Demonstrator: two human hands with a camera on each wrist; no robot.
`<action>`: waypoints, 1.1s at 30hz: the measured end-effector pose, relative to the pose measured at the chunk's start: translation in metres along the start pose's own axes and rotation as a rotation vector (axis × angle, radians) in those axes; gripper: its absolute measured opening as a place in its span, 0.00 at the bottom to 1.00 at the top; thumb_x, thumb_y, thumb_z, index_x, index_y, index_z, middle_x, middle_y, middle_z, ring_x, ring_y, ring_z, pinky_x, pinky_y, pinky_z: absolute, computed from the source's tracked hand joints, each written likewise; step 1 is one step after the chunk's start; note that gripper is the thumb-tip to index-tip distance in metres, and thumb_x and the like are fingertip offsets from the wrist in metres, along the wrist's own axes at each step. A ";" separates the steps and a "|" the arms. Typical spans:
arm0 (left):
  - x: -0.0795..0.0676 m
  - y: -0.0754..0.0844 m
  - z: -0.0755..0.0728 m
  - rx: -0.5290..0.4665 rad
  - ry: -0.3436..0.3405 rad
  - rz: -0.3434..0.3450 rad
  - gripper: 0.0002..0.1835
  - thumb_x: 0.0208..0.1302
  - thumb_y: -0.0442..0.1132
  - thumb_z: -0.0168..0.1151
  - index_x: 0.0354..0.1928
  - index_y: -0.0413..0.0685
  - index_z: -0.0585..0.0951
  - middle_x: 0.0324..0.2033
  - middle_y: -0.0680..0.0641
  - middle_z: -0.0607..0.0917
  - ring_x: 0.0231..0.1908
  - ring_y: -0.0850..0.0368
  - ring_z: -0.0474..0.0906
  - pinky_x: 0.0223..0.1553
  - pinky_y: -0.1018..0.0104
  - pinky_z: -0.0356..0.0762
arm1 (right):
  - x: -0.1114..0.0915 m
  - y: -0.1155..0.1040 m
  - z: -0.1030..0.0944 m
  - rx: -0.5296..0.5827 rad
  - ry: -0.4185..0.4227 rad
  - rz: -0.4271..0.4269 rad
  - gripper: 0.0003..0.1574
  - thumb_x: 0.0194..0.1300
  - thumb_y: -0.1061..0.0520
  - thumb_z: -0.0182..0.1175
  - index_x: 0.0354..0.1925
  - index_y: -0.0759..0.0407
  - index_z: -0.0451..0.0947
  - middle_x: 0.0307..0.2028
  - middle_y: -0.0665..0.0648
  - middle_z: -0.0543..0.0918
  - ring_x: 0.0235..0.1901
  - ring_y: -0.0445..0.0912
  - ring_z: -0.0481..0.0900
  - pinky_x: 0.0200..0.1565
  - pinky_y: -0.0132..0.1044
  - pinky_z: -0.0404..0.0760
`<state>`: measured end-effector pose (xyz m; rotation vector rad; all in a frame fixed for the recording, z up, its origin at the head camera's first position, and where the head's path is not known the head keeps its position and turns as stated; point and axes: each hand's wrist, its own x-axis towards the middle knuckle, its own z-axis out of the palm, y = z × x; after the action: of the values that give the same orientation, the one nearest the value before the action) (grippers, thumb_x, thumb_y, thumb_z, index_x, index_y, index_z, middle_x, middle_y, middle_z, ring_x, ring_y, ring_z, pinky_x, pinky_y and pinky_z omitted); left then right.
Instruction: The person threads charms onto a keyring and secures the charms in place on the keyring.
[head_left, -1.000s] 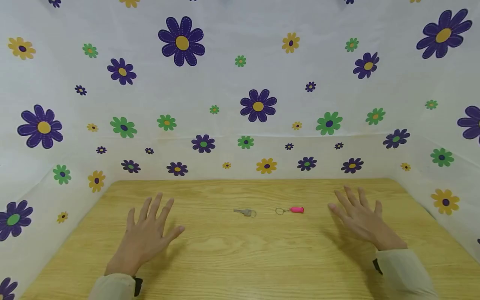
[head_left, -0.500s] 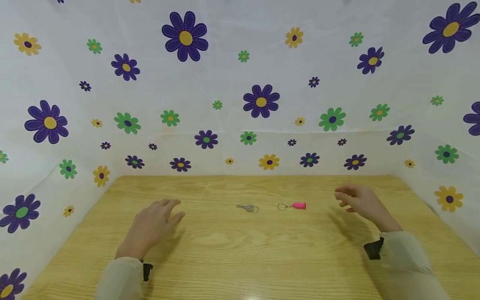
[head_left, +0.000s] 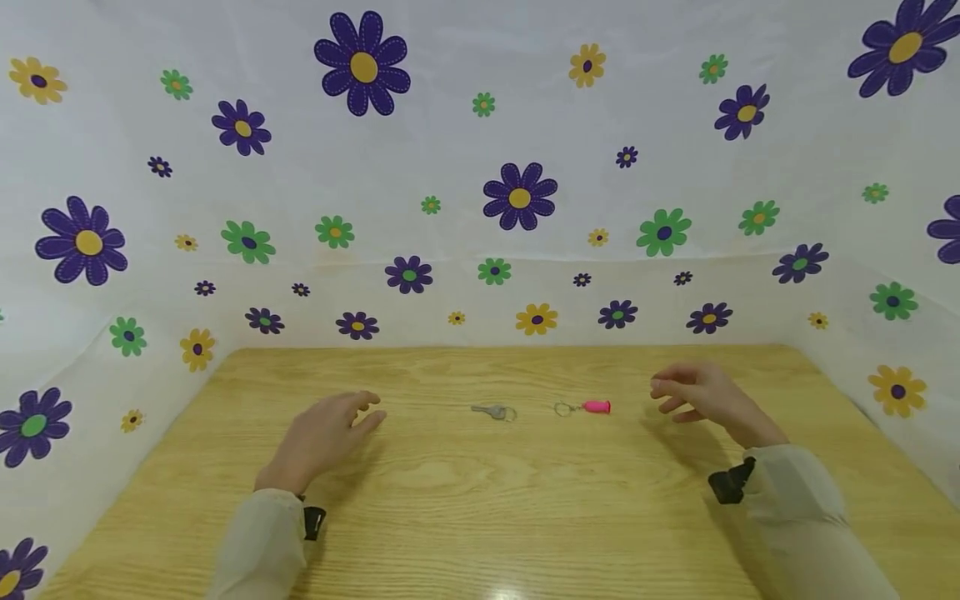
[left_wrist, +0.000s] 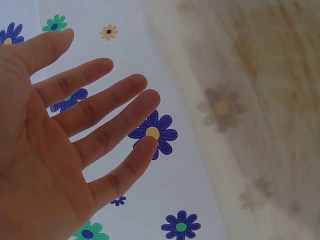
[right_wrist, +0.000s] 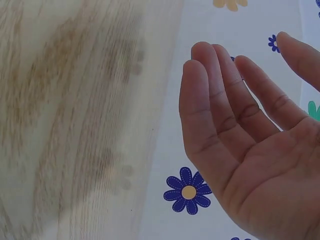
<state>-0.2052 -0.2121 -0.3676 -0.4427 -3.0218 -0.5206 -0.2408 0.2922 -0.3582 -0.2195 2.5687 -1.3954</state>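
A grey key (head_left: 489, 411) on a small ring lies near the middle of the wooden table. To its right is a pink whistle-like keychain piece (head_left: 597, 407), joined by a short chain to a metal ring (head_left: 562, 409). My left hand (head_left: 326, 437) hovers over the table left of the key, its palm bare and fingers relaxed in the left wrist view. On the other side, my right hand (head_left: 712, 400) hangs in the air right of the pink piece. Its fingers (right_wrist: 200, 95) bend slightly and hold nothing. Neither hand touches the key or the keychain.
The wooden table (head_left: 480, 492) reaches back to a white cloth (head_left: 420, 150) printed with purple, green and yellow flowers. This cloth also walls off the left and right sides. Black straps circle both wrists, at the cuffs of the light sleeves.
Both hands have gone from spread fingers to a looser, slightly bent pose. They have also turned and drawn inward a little. The key and keychain lie still on the table.
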 end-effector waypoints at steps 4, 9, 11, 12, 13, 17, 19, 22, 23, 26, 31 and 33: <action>0.005 0.002 0.000 -0.043 -0.011 0.005 0.22 0.78 0.48 0.55 0.61 0.39 0.80 0.52 0.39 0.85 0.52 0.40 0.81 0.52 0.40 0.77 | 0.002 0.003 -0.001 0.015 -0.034 0.000 0.30 0.79 0.53 0.53 0.63 0.80 0.67 0.52 0.70 0.81 0.45 0.57 0.84 0.45 0.44 0.85; 0.010 0.006 -0.004 -0.115 -0.029 0.046 0.23 0.79 0.48 0.53 0.61 0.37 0.79 0.52 0.37 0.85 0.52 0.39 0.81 0.52 0.41 0.78 | 0.007 0.001 -0.001 0.024 -0.057 0.002 0.33 0.79 0.52 0.54 0.64 0.81 0.66 0.51 0.69 0.82 0.45 0.57 0.85 0.45 0.45 0.85; 0.012 0.007 -0.003 -0.138 -0.037 0.050 0.23 0.79 0.48 0.53 0.62 0.37 0.79 0.52 0.37 0.84 0.52 0.39 0.81 0.52 0.41 0.78 | 0.008 0.001 0.001 0.026 -0.061 0.004 0.34 0.79 0.51 0.54 0.64 0.81 0.66 0.51 0.69 0.82 0.46 0.57 0.85 0.46 0.46 0.85; 0.014 0.007 -0.002 -0.151 -0.038 0.049 0.23 0.79 0.49 0.52 0.62 0.37 0.79 0.52 0.37 0.84 0.52 0.39 0.81 0.52 0.41 0.77 | 0.009 0.001 0.002 0.027 -0.061 0.004 0.34 0.79 0.51 0.54 0.64 0.81 0.66 0.51 0.69 0.82 0.46 0.58 0.84 0.46 0.46 0.85; 0.016 0.007 -0.001 -0.164 -0.038 0.049 0.23 0.79 0.49 0.52 0.62 0.37 0.79 0.52 0.38 0.84 0.52 0.39 0.81 0.52 0.41 0.77 | 0.010 0.001 0.002 0.028 -0.059 0.006 0.33 0.78 0.51 0.54 0.64 0.81 0.66 0.51 0.69 0.82 0.46 0.58 0.84 0.46 0.46 0.85; 0.022 0.007 0.004 -0.209 -0.048 0.058 0.24 0.80 0.49 0.52 0.62 0.36 0.78 0.52 0.38 0.84 0.53 0.40 0.80 0.53 0.41 0.77 | 0.014 0.000 0.005 0.039 -0.066 0.014 0.33 0.78 0.52 0.54 0.63 0.81 0.66 0.51 0.69 0.82 0.46 0.57 0.85 0.46 0.47 0.85; 0.024 0.007 0.006 -0.229 -0.060 0.063 0.23 0.80 0.48 0.52 0.62 0.36 0.78 0.52 0.38 0.84 0.53 0.40 0.80 0.53 0.42 0.77 | 0.016 0.000 0.006 0.042 -0.078 0.016 0.32 0.79 0.52 0.54 0.63 0.81 0.67 0.51 0.70 0.82 0.46 0.57 0.84 0.47 0.48 0.85; 0.027 0.006 0.010 -0.243 -0.072 0.058 0.23 0.80 0.48 0.52 0.62 0.35 0.78 0.53 0.38 0.84 0.54 0.40 0.80 0.54 0.42 0.77 | 0.019 0.000 0.008 0.043 -0.097 0.013 0.32 0.79 0.52 0.52 0.63 0.80 0.66 0.53 0.71 0.81 0.47 0.58 0.84 0.48 0.49 0.84; 0.028 0.006 0.011 -0.246 -0.073 0.057 0.23 0.80 0.47 0.52 0.62 0.35 0.78 0.53 0.38 0.84 0.53 0.40 0.80 0.54 0.42 0.77 | 0.020 0.000 0.008 0.044 -0.102 0.014 0.32 0.80 0.51 0.52 0.64 0.80 0.66 0.53 0.72 0.81 0.48 0.58 0.83 0.49 0.50 0.84; 0.031 0.007 0.015 -0.244 -0.075 0.068 0.22 0.80 0.46 0.52 0.61 0.35 0.79 0.53 0.38 0.84 0.53 0.40 0.80 0.55 0.43 0.76 | 0.023 -0.001 0.010 0.042 -0.112 0.010 0.33 0.80 0.51 0.51 0.64 0.80 0.65 0.54 0.72 0.80 0.49 0.59 0.83 0.50 0.51 0.83; 0.037 0.010 0.020 -0.245 -0.084 0.091 0.22 0.80 0.46 0.51 0.62 0.34 0.78 0.53 0.37 0.84 0.53 0.40 0.80 0.55 0.43 0.76 | 0.027 -0.001 0.014 0.046 -0.120 0.005 0.32 0.80 0.51 0.51 0.64 0.80 0.66 0.54 0.73 0.79 0.48 0.58 0.83 0.50 0.51 0.83; 0.039 0.012 0.022 -0.256 -0.090 0.091 0.23 0.80 0.46 0.51 0.62 0.35 0.78 0.53 0.37 0.84 0.53 0.40 0.80 0.55 0.43 0.76 | 0.029 -0.001 0.015 0.048 -0.119 0.005 0.32 0.80 0.51 0.51 0.63 0.80 0.66 0.54 0.73 0.79 0.48 0.58 0.83 0.50 0.51 0.83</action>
<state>-0.2387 -0.1834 -0.3813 -0.6280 -3.0108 -0.9090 -0.2645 0.2728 -0.3687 -0.2790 2.4361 -1.3962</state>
